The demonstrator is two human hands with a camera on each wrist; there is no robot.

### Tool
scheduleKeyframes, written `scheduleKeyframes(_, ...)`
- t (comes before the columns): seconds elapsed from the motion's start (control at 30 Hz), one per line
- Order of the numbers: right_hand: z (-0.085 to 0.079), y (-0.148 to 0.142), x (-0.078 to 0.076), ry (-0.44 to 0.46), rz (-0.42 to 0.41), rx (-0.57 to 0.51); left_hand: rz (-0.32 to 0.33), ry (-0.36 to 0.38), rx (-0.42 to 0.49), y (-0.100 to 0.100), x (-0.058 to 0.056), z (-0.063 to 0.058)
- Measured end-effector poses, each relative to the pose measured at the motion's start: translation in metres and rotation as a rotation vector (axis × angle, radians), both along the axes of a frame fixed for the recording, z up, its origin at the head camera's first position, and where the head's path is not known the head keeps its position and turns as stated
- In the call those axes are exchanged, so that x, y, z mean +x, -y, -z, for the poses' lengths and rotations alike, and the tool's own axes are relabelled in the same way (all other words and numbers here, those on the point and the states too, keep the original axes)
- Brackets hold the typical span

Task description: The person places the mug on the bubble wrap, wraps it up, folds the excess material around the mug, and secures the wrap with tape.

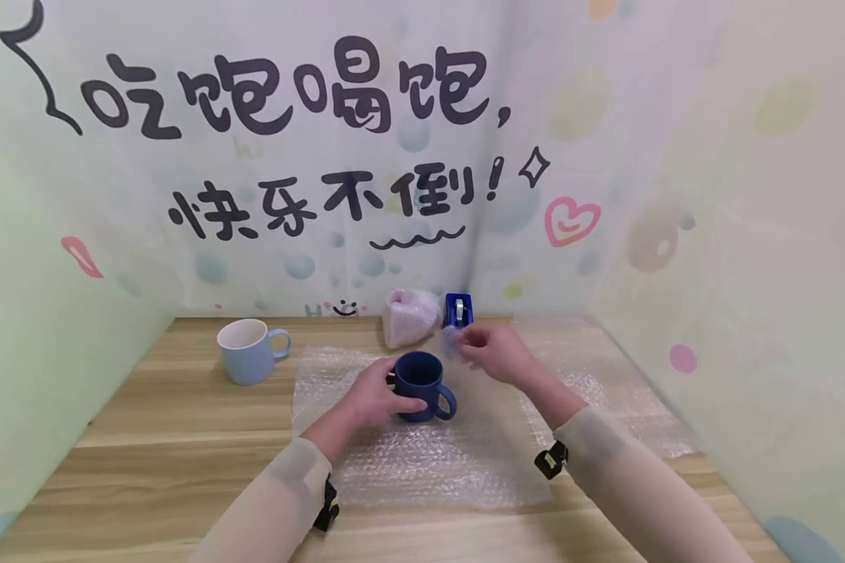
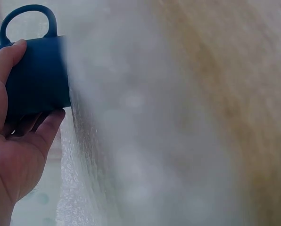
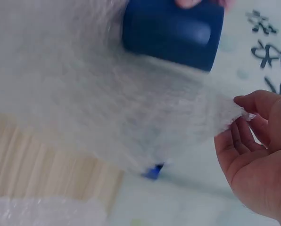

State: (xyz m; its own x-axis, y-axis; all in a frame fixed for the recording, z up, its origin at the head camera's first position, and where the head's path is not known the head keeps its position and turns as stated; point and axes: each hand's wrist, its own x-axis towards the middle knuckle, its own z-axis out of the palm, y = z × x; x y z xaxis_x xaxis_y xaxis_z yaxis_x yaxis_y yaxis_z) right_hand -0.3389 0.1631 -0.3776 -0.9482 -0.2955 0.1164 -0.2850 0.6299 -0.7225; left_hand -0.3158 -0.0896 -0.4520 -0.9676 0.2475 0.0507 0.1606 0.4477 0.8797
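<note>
A dark blue mug [image 1: 417,395] stands upright on a sheet of bubble wrap [image 1: 436,469], its handle toward the right. My left hand [image 1: 379,393] grips the mug's left side, thumb across the front; in the left wrist view the fingers curl round its body [image 2: 39,77]. Behind and to the right of the mug, my right hand [image 1: 496,353] pinches a corner of the bubble wrap between thumb and fingers. That corner is lifted off the table, and the right wrist view shows the raised sheet [image 3: 178,108] stretching from the fingertips toward the mug.
A light blue mug [image 1: 246,361] with a white inside stands at the left. At the back are a bubble-wrapped bundle [image 1: 410,319] and a blue tape dispenser [image 1: 458,306]. Another bubble wrap sheet [image 1: 620,391] lies along the table's right side. Printed cloth walls enclose the table.
</note>
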Motion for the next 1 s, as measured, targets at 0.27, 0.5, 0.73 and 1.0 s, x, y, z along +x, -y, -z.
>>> scheduleKeyframes(0.27,-0.005,0.029,0.021,-0.164,-0.238,0.250,0.025,-0.008,0.007,0.001,0.001,-0.001)
scheduleKeyframes(0.5,0.007,0.020,0.020,-0.127,-0.324,0.417,0.013,0.004,-0.006,0.001,0.000,0.000)
scheduleKeyframes(0.73,0.017,0.021,0.021,-0.152,-0.336,0.538,0.111,0.005,0.034,0.014,0.001,-0.002)
scheduleKeyframes(1.0,0.019,0.020,0.025,-0.158,-0.343,0.510,-0.194,-0.172,-0.180,0.073,-0.009,-0.017)
